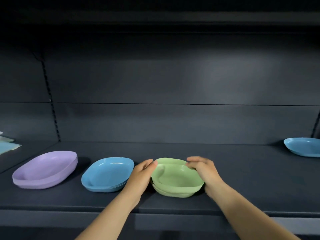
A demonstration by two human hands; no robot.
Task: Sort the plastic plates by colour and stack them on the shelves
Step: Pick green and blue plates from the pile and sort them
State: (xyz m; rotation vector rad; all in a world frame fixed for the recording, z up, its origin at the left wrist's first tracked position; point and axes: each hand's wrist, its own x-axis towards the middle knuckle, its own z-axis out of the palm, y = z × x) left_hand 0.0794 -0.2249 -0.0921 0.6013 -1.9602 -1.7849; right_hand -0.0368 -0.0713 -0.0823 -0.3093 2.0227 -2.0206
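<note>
The dark shelf [242, 179] carries everything, its front edge and both ends cut off by the frame. Left of the green stack [176, 179] sits the blue stack [107, 174], and further left the purple stack [45, 170]. Far right of the green stack, a lone blue plate [303, 147] is cropped by the frame edge. The left hand [143, 172] and right hand [200, 168] grip the green stack's rim on opposite sides, fingers curled over it. How many plates each stack holds is hard to make out.

Left hand [141, 174] and right hand [203, 168], forearms bare, unsleeved.
</note>
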